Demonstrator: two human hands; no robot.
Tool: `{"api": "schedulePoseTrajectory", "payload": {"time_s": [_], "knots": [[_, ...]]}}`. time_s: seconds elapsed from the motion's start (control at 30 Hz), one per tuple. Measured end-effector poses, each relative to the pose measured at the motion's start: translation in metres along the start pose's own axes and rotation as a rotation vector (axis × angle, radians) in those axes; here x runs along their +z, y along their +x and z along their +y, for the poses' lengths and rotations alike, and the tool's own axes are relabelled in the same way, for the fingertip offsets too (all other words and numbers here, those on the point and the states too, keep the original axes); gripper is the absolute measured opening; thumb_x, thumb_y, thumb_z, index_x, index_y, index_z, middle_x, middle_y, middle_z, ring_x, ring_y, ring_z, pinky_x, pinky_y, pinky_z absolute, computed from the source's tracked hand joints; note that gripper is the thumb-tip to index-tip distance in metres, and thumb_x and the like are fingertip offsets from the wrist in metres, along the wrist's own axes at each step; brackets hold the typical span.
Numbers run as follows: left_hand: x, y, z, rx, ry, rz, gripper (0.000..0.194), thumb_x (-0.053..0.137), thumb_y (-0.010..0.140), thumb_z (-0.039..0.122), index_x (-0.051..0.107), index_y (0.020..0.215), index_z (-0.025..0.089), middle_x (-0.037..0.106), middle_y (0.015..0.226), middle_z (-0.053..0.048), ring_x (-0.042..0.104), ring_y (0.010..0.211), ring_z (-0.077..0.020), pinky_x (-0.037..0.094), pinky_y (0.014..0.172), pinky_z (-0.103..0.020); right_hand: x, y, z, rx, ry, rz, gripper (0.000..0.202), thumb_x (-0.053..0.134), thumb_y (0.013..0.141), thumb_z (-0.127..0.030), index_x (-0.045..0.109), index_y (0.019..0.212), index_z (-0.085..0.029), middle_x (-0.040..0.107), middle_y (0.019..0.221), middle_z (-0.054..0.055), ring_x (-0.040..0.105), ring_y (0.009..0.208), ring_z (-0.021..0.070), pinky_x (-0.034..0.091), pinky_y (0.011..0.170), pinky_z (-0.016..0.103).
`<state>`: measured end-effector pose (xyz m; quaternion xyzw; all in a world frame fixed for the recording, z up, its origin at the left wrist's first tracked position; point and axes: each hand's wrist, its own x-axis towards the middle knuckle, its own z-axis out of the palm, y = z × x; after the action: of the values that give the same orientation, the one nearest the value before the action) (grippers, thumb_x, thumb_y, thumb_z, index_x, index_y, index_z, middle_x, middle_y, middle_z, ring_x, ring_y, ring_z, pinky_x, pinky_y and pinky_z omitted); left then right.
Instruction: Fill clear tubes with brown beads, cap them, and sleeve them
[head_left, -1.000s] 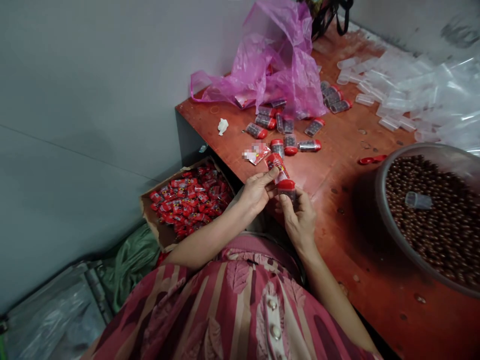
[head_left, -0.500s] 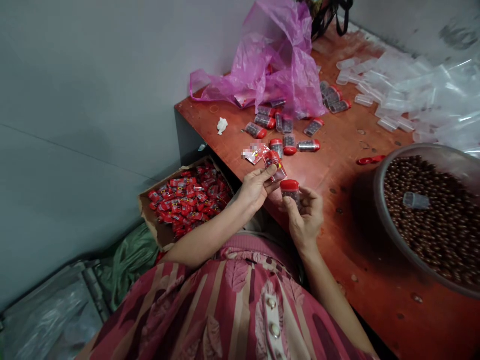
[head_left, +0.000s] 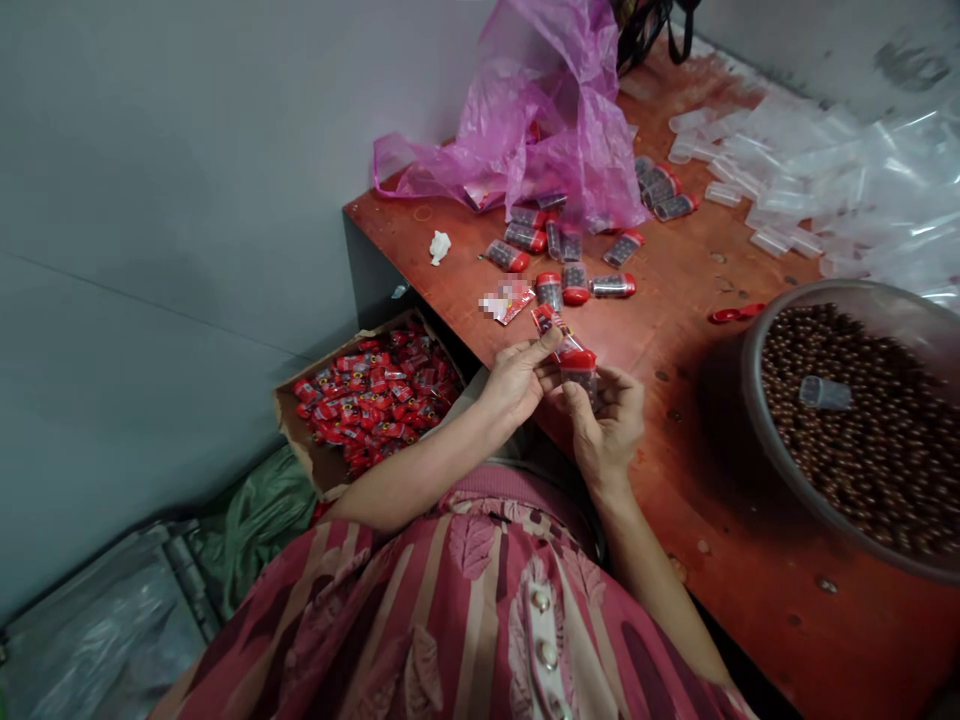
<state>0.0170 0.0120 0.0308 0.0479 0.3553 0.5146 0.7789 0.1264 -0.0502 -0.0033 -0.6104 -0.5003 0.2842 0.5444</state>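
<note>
My left hand (head_left: 519, 380) pinches a small red-and-clear printed sleeve (head_left: 553, 326) between thumb and fingers. Close beside it, my right hand (head_left: 611, 420) grips a clear plastic container with a red cap (head_left: 578, 366), dark balls inside. The capped end meets the lower end of the sleeve; whether it is inside the sleeve I cannot tell. Just beyond my hands lies a red and white sleeve (head_left: 508, 298) on the table. Several more filled red-capped containers (head_left: 575, 283) lie behind it.
A cardboard box (head_left: 300, 430) of red-wrapped containers stands left, below the table (head_left: 675, 340). A tub (head_left: 757, 400) of brown balls sits at right, a clear cup (head_left: 825, 393) on top. Farther back are a pink plastic bag (head_left: 592, 130) and a pile of clear empty containers (head_left: 840, 180).
My hands have come closer together. The capped container now meets the sleeve in my left hand, where a small gap lay between them before. The view has shifted slightly.
</note>
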Motion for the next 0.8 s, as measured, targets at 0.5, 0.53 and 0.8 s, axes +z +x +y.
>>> {"api": "schedulePoseTrajectory", "payload": {"time_s": [0.5,0.53,0.8], "knots": [[-0.002,0.001,-0.003,0.153,0.235,-0.168,0.033,0.086,0.055,0.031,0.068,0.075,0.013,0.069,0.071,0.000,0.062,0.060,-0.0093,0.048,0.065,-0.023,0.002,0.008,-0.016,0.161,0.225,-0.019,0.040,0.076,0.072,-0.036,0.048,0.098,-0.022,0.063,0.069,-0.006,0.064,0.052,0.0122,0.055,0.051,0.025],[-0.003,0.001,-0.004,0.157,0.247,-0.174,0.032,0.086,0.055,0.031,0.068,0.075,0.013,0.069,0.073,0.000,0.062,0.062,-0.0098,0.048,0.066,-0.023,0.002,0.008,-0.015,0.119,0.176,0.009,0.040,0.077,0.071,-0.035,0.049,0.097,-0.022,0.063,0.070,-0.005,0.064,0.053,0.0119,0.054,0.052,0.024],[-0.013,0.003,0.004,0.119,0.406,-0.204,0.035,0.082,0.058,0.044,0.069,0.064,0.012,0.065,0.059,-0.002,0.055,0.049,-0.0098,0.044,0.052,-0.023,0.001,0.011,-0.015,0.232,0.354,-0.147,0.037,0.074,0.074,-0.035,0.045,0.094,-0.025,0.063,0.065,-0.009,0.065,0.050,0.0124,0.056,0.047,0.024]]}}
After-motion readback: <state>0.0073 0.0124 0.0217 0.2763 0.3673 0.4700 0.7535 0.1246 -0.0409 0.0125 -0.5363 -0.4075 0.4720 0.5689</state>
